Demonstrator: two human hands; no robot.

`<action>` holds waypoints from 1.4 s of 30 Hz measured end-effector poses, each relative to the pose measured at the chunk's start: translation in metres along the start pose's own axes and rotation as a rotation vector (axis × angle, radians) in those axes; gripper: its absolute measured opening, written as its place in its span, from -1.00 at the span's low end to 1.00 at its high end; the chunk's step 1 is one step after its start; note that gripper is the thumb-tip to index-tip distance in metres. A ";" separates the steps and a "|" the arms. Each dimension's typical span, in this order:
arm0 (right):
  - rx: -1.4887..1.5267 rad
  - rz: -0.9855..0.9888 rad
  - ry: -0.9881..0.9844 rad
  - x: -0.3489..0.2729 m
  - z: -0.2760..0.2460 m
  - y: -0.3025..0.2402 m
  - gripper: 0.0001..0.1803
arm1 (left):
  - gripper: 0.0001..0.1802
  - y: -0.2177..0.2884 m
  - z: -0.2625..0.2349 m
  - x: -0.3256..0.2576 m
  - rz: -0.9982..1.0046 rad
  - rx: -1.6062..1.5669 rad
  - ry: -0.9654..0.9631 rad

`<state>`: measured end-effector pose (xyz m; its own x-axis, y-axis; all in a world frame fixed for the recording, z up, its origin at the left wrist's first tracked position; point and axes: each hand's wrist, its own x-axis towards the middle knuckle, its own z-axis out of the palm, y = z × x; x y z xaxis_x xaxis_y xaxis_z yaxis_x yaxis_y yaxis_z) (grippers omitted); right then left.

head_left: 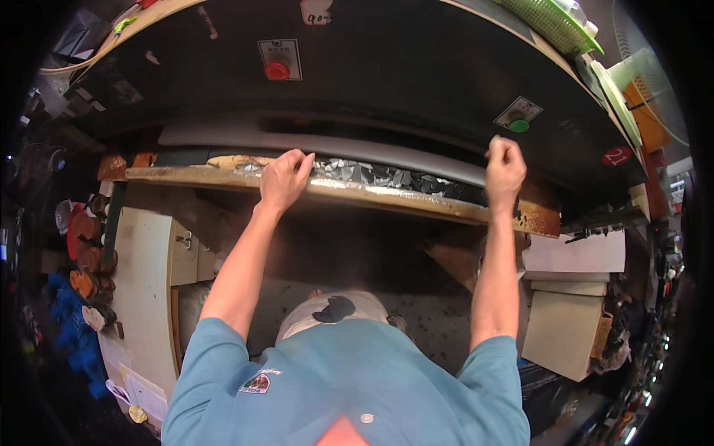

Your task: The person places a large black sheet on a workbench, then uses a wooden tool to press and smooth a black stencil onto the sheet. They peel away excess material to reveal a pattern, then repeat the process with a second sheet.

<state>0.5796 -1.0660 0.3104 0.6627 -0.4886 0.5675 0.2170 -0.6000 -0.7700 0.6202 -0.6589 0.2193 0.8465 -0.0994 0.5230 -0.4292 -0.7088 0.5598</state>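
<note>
A long narrow tray [416, 201] with a worn metal front edge runs along the foot of a black machine panel [394, 74]. Grey and black scraps [387, 176] fill much of it. Over its left part is my left hand [285, 180], thumb and fingers drawn together; whatever is between them is hidden. My right hand [506, 172] is closed at the tray's right end, just below a green button [518, 125]; its fingers hide anything inside. Behind the scraps lies a long grey bar [335, 149], with a dark gap above it.
A red button [277, 70] sits on the panel's upper left. Wooden cabinet boards [137, 275] stand at the left, beside round orange-brown stacked items [88, 256]. Cardboard and pale boxes [561, 331] are at the right. A green basket [550, 26] and a fan [639, 74] occupy the upper right.
</note>
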 end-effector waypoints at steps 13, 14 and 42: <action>-0.270 -0.363 -0.170 -0.104 0.010 0.052 -0.93 | -0.60 0.012 0.006 0.006 -0.113 0.039 -0.075; -0.272 -0.336 -0.190 -0.103 0.010 0.051 -0.94 | -0.60 0.013 0.007 0.007 -0.143 0.038 -0.109; 0.011 0.022 -0.636 -0.205 0.236 -0.118 0.00 | -0.84 -0.047 -0.101 -0.118 -0.215 -0.408 -0.267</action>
<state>0.5878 -0.7455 0.2159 0.9625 -0.0267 0.2701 0.2038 -0.5863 -0.7840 0.5083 -0.5430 0.1961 0.9568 -0.1938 0.2170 -0.2798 -0.4087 0.8687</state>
